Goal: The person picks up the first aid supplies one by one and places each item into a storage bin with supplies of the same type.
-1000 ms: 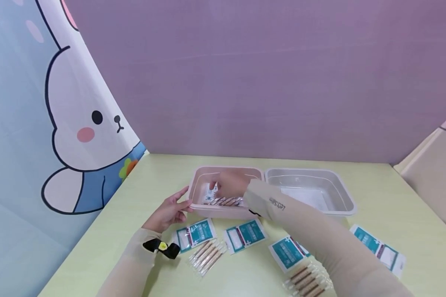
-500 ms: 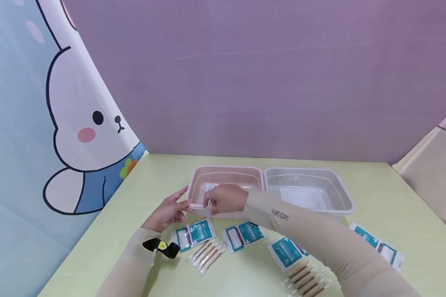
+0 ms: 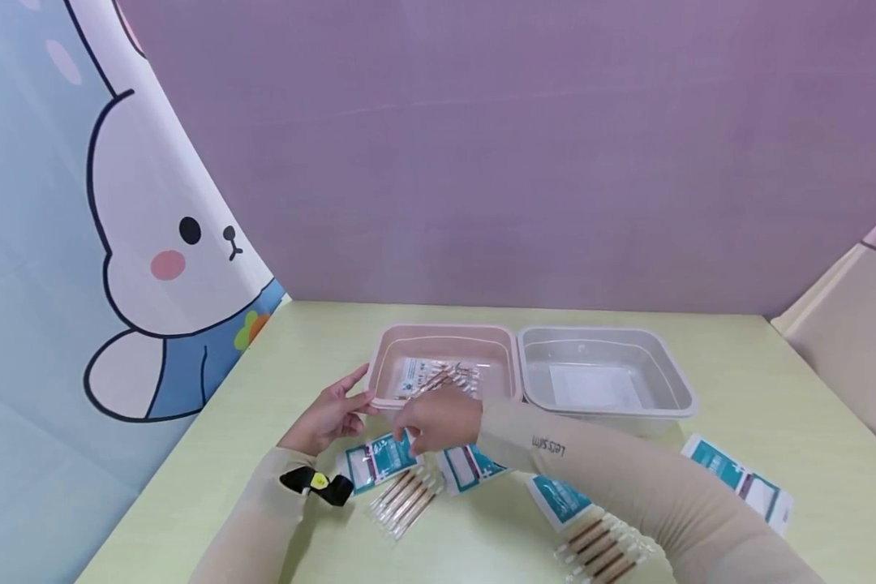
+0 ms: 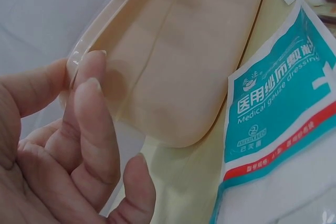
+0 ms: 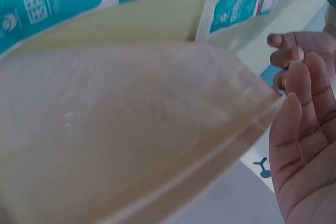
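My left hand (image 3: 328, 418) pinches the left rim of a pink plastic bin (image 3: 445, 332); in the left wrist view its fingertips grip the bin's edge. Inside the bin lie clear packs of cotton swabs (image 3: 458, 375) and a white-labelled packet (image 3: 412, 375). My right hand (image 3: 438, 420), holding nothing, is over the bin's front side with relaxed fingers. Just below its fingertips are a teal medical gauze dressing packet (image 3: 387, 458) and a second gauze packet (image 3: 461, 472), partly hidden by the hand. A clear pack of swabs (image 3: 407, 503) lies in front of them.
A grey bin (image 3: 673, 385) stands against the pink one's right side, a white sheet on its floor. Further right are a gauze packet (image 3: 558, 499), another swab pack (image 3: 602, 550) and one more gauze packet (image 3: 740, 480). My right forearm crosses above the table's right half.
My right hand has come out of the pink bin toward me, over its front rim to the packets before it. The swabs inside now show. My left hand stays at the rim.
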`<state>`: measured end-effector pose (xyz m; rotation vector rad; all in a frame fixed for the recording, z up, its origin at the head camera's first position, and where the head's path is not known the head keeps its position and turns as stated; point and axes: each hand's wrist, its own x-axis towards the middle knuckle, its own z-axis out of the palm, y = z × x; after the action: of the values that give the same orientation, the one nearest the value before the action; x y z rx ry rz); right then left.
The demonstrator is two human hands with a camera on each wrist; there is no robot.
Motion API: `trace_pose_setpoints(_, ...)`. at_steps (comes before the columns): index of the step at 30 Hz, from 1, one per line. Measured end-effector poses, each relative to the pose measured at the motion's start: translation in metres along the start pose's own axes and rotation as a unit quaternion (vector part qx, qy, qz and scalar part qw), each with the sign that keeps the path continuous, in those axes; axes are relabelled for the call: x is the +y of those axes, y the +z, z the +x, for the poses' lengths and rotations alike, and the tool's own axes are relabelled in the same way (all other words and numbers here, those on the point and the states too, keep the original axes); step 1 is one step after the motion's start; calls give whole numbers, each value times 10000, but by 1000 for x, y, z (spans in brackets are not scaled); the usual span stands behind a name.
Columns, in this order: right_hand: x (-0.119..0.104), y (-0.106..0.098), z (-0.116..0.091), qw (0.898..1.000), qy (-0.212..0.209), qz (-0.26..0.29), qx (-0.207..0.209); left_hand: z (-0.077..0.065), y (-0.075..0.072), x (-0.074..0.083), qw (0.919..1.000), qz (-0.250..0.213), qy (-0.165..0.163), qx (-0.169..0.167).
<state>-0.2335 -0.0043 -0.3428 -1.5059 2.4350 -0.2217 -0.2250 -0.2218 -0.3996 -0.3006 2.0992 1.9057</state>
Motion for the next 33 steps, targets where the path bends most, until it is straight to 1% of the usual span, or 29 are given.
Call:
trace_pose_setpoints(6,2,15,-1,9996,-215,-208,-16,0,1,0,9998,-65,86,-163)
trace_pose_setpoints(10,6,23,-2,9974,-554,-451,123,1,2,2,9998,-72,106,-151)
trace_pose_setpoints(13,10,29,-3,9955,-786,-467,264,1,3,3,9999,-38,87,-91)
trace_pose_setpoints(15,11,33,-5,9950,-847,-419,311,2,4,4,10000,-7,60,-55)
trace_pose_setpoints(18,13,41,-5,9948,-879,-389,338,3,4,4,10000,30,-16,40)
trace_pose_setpoints(23,12,53,-5,9955,-864,-263,270,3,3,3,9999,40,-69,92)
trace_pose_setpoints(33,3,62,1,9954,-932,-204,30,-1,4,5,9999,124,-40,24)
